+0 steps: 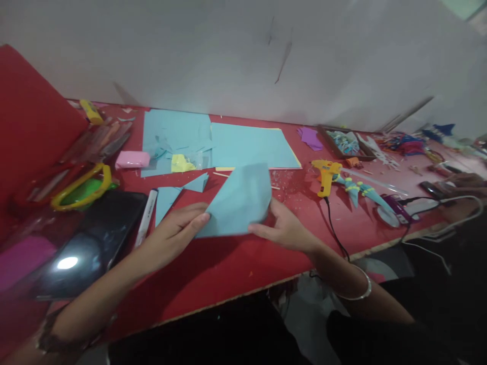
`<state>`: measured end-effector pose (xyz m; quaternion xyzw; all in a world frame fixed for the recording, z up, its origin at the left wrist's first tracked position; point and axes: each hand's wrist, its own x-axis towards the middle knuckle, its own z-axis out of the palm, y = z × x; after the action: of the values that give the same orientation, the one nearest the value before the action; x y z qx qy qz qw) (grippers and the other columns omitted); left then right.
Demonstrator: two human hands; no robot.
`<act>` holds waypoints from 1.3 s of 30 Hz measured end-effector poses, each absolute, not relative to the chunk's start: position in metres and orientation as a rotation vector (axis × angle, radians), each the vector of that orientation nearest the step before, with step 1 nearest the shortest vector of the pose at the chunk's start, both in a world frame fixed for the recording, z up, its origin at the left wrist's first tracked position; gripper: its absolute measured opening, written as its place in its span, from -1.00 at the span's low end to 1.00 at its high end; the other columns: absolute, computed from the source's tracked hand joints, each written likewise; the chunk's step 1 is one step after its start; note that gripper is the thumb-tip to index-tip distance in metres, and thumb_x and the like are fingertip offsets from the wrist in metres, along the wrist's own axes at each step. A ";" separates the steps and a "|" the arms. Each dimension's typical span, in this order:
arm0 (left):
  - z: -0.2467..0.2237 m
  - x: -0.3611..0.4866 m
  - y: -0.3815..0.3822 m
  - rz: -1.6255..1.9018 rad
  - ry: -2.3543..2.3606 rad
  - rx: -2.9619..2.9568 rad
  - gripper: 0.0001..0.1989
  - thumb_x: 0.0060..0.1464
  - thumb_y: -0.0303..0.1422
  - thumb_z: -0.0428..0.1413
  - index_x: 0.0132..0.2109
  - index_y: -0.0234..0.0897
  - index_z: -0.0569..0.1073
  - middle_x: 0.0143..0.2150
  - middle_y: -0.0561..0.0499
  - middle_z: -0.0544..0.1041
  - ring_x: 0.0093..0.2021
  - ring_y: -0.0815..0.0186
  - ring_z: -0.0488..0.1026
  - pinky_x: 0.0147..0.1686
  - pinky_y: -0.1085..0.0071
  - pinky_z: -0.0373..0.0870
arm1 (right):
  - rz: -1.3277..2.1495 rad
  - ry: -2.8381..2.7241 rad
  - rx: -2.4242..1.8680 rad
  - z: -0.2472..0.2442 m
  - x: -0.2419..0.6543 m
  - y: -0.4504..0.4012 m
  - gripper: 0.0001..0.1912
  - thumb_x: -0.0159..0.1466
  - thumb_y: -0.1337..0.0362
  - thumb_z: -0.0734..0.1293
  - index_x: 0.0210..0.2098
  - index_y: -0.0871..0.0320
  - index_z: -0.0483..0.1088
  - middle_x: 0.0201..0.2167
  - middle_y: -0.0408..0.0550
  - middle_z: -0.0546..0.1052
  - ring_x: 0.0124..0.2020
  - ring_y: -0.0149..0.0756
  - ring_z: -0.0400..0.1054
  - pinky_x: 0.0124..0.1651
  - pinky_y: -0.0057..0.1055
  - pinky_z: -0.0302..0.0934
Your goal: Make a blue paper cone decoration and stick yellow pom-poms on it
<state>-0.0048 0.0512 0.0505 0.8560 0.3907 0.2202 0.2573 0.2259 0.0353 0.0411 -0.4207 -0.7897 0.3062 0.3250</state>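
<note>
A light blue paper sheet (241, 203) is held up over the red table, its right side curving. My left hand (178, 230) pinches its lower left corner between thumb and fingers. At the lower right edge my right hand (283, 228) grips the sheet, thumb in front and fingers partly hidden behind it. Cut blue paper pieces (166, 200) lie just behind my left hand, beside a white marker (146, 217). Behind the held sheet, larger blue sheets (249, 144) lie flat near the wall.
A yellow glue gun (325, 176) with a black cord is right of my right hand. A black tablet-like object (93, 243) lies left. Farther right are a box of scraps (346, 143), blue paper cones (352, 190) and another person's hand (467, 182). The red table (228, 274) has a rough front edge.
</note>
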 end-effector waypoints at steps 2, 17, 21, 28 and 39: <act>0.044 -0.003 0.053 0.572 0.972 2.284 -0.68 0.21 -0.33 -0.26 -0.27 -0.24 0.37 -0.21 0.00 0.45 -0.22 0.35 0.39 -0.20 0.45 0.36 | 0.679 -2.064 -1.121 0.041 0.221 0.032 -0.78 0.24 0.23 0.17 -0.18 0.17 0.34 -0.30 -0.07 0.49 -0.30 -0.37 0.37 -0.24 -0.43 0.28; 0.005 -0.006 0.025 0.350 0.922 2.958 -0.61 0.03 -0.62 -0.15 -0.08 -0.25 0.40 -0.18 -0.06 0.51 -0.21 0.25 0.45 -0.24 0.32 0.35 | -0.405 -2.662 -0.826 0.010 0.215 0.018 -0.77 0.27 0.43 0.13 -0.29 0.22 0.42 -0.42 -0.07 0.47 -0.41 -0.34 0.23 -0.28 -0.38 0.14; 0.002 -0.013 0.025 0.306 0.883 2.952 -0.61 0.05 -0.61 -0.16 -0.06 -0.23 0.40 -0.18 -0.05 0.54 -0.23 0.27 0.48 -0.23 0.32 0.35 | -0.164 -2.659 -0.816 0.003 0.219 0.019 -0.80 0.26 0.39 0.16 -0.23 0.17 0.41 -0.31 -0.05 0.49 -0.30 -0.33 0.29 -0.21 -0.41 0.18; 0.004 -0.010 0.027 0.290 0.962 2.918 -0.70 0.02 -0.58 -0.08 -0.15 -0.24 0.44 -0.26 -0.02 0.54 -0.29 0.25 0.46 -0.32 0.33 0.32 | 0.058 -2.650 -0.777 -0.002 0.225 0.028 -0.81 0.24 0.35 0.18 -0.26 0.15 0.43 -0.26 -0.04 0.50 -0.24 -0.34 0.34 -0.16 -0.43 0.21; -0.001 -0.003 0.028 0.385 1.192 2.641 -0.70 0.16 -0.26 -0.09 -0.42 -0.25 0.43 -0.47 0.06 0.49 -0.45 0.33 0.40 -0.43 0.40 0.15 | 0.576 -2.467 -0.950 0.001 0.215 0.038 -0.80 0.24 0.25 0.24 -0.44 0.21 0.40 -0.38 -0.05 0.44 -0.32 -0.37 0.29 -0.22 -0.46 0.18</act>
<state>-0.0032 0.0284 -0.0012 0.8981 0.4055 0.1308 0.1092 0.2145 0.0381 0.0009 -0.3428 -0.8902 0.2079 0.2164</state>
